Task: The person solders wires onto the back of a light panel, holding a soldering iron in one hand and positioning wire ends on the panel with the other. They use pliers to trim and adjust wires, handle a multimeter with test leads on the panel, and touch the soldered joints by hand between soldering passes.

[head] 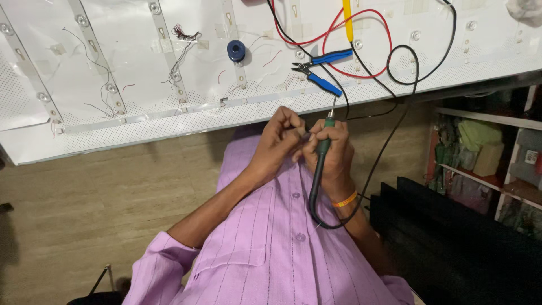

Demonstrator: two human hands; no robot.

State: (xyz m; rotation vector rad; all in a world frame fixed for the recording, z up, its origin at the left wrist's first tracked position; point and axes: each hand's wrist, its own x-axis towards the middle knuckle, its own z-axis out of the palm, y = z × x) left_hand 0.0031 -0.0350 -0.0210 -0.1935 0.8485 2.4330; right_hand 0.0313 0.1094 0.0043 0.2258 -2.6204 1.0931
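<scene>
Item: lilac pinstriped shirt (271, 248), buttoned, nearest the lens; sleeves rolled to the forearms.

Item: right hand (333, 155), orange band at the wrist, fingers wrapped firmly round a soldering iron (320, 164). The iron had a slim dark-green handle and a thin metal tip pointing up toward the panel edge; its black cord (372, 169) looped below the wrist and ran up onto the panel.

Item: left hand (279, 141), fingertips pinched together just beside the iron's handle, touching the right hand. What it pinched was too small to tell.

Item: tan tiled floor (101, 197) under both arms; shelves of clutter (485, 152) at right.

Item: white backlight panel (141, 121), lying flat beyond the hands, with lens strips and loose thin wires.

Item: blue-handled cutters (322, 70) on the panel, just above the iron's tip, handles apart.

Item: blue wire spool (236, 49), standing farther back.

Item: red lead (361, 42) and yellow probe (348, 20), farthest.
</scene>
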